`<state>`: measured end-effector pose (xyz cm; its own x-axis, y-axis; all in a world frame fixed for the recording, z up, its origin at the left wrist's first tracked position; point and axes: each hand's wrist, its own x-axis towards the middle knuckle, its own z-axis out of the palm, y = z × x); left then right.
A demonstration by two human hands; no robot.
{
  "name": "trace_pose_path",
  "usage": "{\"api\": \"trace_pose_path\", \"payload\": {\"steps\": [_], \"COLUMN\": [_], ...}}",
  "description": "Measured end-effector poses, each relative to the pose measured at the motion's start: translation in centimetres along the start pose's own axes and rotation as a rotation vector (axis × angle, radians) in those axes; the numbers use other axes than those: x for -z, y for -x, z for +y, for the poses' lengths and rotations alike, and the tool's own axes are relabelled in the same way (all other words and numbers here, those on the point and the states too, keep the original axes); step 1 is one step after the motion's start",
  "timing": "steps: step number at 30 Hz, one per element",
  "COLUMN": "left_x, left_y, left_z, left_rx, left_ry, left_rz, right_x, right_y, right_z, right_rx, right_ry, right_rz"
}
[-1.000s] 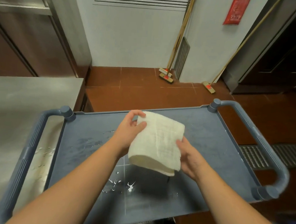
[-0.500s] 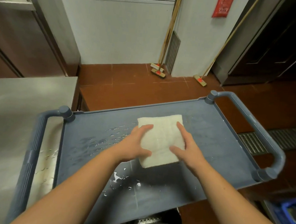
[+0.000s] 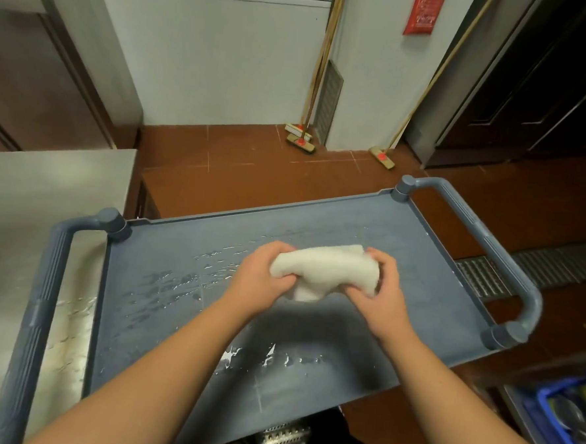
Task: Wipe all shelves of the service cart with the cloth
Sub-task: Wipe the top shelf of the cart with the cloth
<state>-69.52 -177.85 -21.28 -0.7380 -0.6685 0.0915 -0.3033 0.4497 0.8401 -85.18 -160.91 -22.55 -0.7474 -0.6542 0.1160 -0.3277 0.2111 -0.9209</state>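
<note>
- Your left hand and right hand each clench one end of the cloth, bunched above the cart's top shelf.
- It looks soft, light and probably damp; hold it by the ends.
- Half a second ago it lay flat under your palms; puddles remain beyond.

The cart's top shelf spans the middle, with a handle at its left end and another handle at its right. Above the shelf's middle, the left hand and right hand grip the cloth between them. A counter stands left of the cart. Behind it, brooms lean against the wall. A floor drain lies right, a crate near right.
</note>
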Motion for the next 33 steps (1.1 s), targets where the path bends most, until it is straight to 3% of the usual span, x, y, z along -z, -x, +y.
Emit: {"api": "trace_pose_path", "payload": {"steps": [3,5,9,13,19,22,26,30,33], "left_x": [-2.5,-5.0,-10.6,-15.4,-20.8,-22.4,-21.1,-18.0,-15.9], "left_y": [-0.7,-1.5,-3.9,-6.8,-11.5,-13.9,-16.3,-18.3,-19.0], "left_z": [2.5,3.9,5.4,6.2,7.0,5.8,3.5,0.6,-1.2], "left_rx": [0.148,0.217,0.381,0.411,0.511,0.537,0.533,0.569,0.58], "left_ry": [0.28,0.449,0.491,0.373,0.576,0.476,0.229,0.109,0.065], "left_rz": [0.038,0.07,0.049,0.111,0.009,0.019,0.035,0.151,0.239], "right_x": [0.7,0.5,2.0,4.5,7.3,8.6,10.1,11.1,10.3], "right_y": [-1.1,-1.5,-4.2,-8.9,-15.7,-19.1,-24.0,-28.4,-30.6], "right_z": [1.4,2.3,1.6,3.6,9.6,12.2,14.2,14.1,13.9], "right_rx": [-0.392,-0.527,-0.66,-0.75,-0.975,-0.911,-0.677,-0.397,-0.271], "right_ry": [-0.61,-0.917,-1.091,-1.076,-0.951,-0.83,-0.352,0.346,0.645], "right_rz": [-0.027,-0.141,-0.154,-0.103,-0.068,-0.014,0.1,0.065,0.023]}}
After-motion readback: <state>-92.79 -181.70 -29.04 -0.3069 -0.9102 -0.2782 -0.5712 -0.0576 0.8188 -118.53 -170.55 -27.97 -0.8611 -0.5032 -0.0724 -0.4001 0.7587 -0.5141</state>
